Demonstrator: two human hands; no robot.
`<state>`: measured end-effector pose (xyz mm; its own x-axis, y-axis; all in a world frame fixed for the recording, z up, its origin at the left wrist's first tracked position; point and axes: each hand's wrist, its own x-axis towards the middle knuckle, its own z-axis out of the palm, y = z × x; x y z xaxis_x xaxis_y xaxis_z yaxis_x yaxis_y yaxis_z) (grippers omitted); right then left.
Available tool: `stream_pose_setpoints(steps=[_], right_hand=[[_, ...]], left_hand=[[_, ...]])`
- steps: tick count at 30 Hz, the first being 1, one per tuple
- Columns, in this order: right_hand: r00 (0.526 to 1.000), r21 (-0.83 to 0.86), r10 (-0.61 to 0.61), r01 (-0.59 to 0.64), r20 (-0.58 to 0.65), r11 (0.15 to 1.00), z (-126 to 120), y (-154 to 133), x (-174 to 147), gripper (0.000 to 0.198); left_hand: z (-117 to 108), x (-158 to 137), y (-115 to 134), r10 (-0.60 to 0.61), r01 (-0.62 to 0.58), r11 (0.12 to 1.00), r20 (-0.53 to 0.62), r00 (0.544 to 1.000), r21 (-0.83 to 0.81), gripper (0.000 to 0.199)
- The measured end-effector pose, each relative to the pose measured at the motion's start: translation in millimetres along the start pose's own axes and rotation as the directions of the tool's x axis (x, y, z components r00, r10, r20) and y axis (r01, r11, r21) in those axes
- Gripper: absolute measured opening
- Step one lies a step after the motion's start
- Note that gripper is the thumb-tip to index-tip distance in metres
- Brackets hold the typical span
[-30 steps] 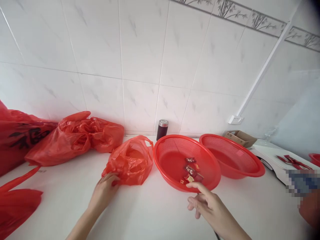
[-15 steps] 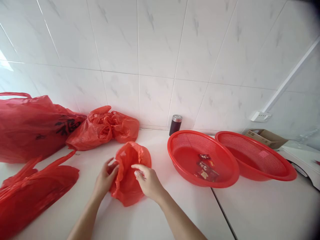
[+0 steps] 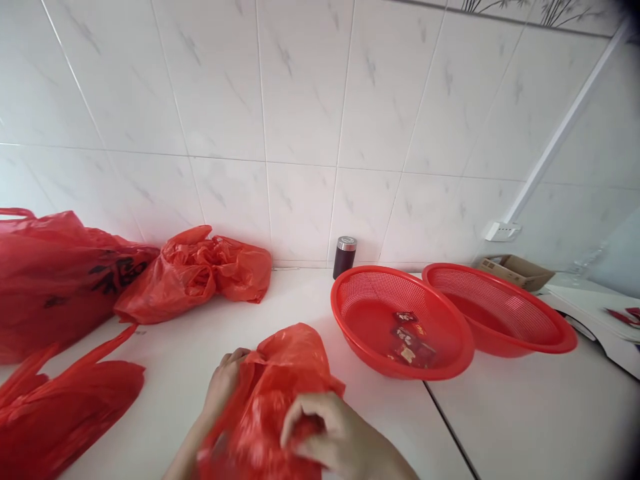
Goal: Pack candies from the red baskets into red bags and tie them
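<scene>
1. Bag (image 3: 297,357), red and crumpled, lies at six o'clock on the white table (image 3: 295,300), near the person.
2. Right hand (image 3: 340,433) is blurred, but I see it curled, grasping the bag.
3. Left hand (image 3: 225,381) is at the bag's ten o'clock, partly hidden; its grip I cannot tell.
4. Basin (image 3: 367,285) with packets (image 3: 409,339) stands at two o'clock from the bag.

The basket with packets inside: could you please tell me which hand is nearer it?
Right. The right hand is left of the basket, closer to the camera; the left hand is farther left, at the left edge of the red bag.
</scene>
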<state>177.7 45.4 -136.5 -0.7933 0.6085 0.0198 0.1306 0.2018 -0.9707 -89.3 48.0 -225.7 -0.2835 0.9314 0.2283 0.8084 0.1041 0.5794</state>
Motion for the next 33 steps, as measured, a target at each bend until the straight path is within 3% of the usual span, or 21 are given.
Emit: stream_pose_setpoints(steps=[2,3,4,5,6,7,10,12,13,16,19,21,24,27,30,33], right_hand=[[0.995,0.098,-0.047,0.056,-0.087,0.994,-17,-24,-19,0.006],[0.970,0.113,-0.101,0.128,-0.223,0.985,-27,-35,-21,0.006],[0.906,0.076,-0.155,0.200,-0.394,0.977,-37,-44,-17,0.012],[0.807,-0.001,-0.210,0.252,-0.552,0.968,-47,-52,-9,0.018],[0.732,-0.095,-0.259,0.258,-0.630,0.961,-57,-57,3,0.030],[0.717,-0.184,-0.303,0.241,-0.627,0.953,-66,-59,15,0.046],[0.828,-0.333,-0.274,0.113,-0.489,0.936,-82,-56,37,0.076],[0.880,-0.324,-0.220,0.080,-0.420,0.942,-79,-52,33,0.070],[0.891,-0.312,-0.219,0.093,-0.398,0.945,-74,-51,26,0.061],[0.856,-0.402,-0.352,0.191,-0.379,0.896,-48,-50,2,0.031],[0.807,-0.641,-0.488,0.187,-0.332,0.745,-23,-45,-9,0.024],[0.847,-0.735,-0.445,0.099,-0.291,0.670,-14,-33,-6,0.024],[0.927,-0.760,-0.254,-0.049,-0.276,0.648,-9,-7,0,0.030],[0.959,-0.732,-0.129,-0.103,-0.253,0.673,-7,15,-2,0.047],[0.959,-0.664,-0.085,-0.123,-0.272,0.737,-11,27,-11,0.053],[0.940,-0.587,-0.033,-0.184,-0.339,0.788,-27,31,-22,0.057]], left_hand=[[3,4,-3,-0.012,0.012,0.998,0.003,1.000,-0.068,0.030],[5,5,-4,-0.015,0.015,0.995,0.001,1.000,-0.102,0.031],[5,5,-3,-0.019,0.018,0.992,-0.007,1.000,-0.124,0.034],[5,3,0,-0.026,0.023,0.988,-0.018,1.000,-0.153,0.037],[2,0,4,-0.050,0.041,0.979,-0.041,0.998,-0.201,0.040],[-2,-5,10,-0.097,0.073,0.961,-0.078,0.992,-0.266,0.042],[-24,-31,38,-0.328,0.194,0.849,-0.201,0.923,-0.491,0.044],[-38,-57,61,-0.397,0.217,0.812,-0.240,0.886,-0.542,0.044],[-43,-70,72,-0.367,0.198,0.831,-0.244,0.898,-0.521,0.047],[-39,-103,95,-0.197,0.120,0.943,-0.231,0.953,-0.310,0.076],[-18,-111,93,-0.186,0.164,0.978,-0.172,0.967,-0.131,0.094],[-6,-103,80,-0.241,0.228,0.962,-0.077,0.967,-0.148,0.081],[1,-88,59,-0.304,0.322,0.893,0.105,0.947,-0.314,0.048],[-3,-85,52,-0.367,0.441,0.677,0.249,0.896,-0.589,0.035],[-15,-92,51,-0.425,0.514,0.268,0.378,0.822,-0.815,0.034],[-33,-98,47,-0.408,0.537,-0.126,0.537,0.738,-0.834,0.039]])
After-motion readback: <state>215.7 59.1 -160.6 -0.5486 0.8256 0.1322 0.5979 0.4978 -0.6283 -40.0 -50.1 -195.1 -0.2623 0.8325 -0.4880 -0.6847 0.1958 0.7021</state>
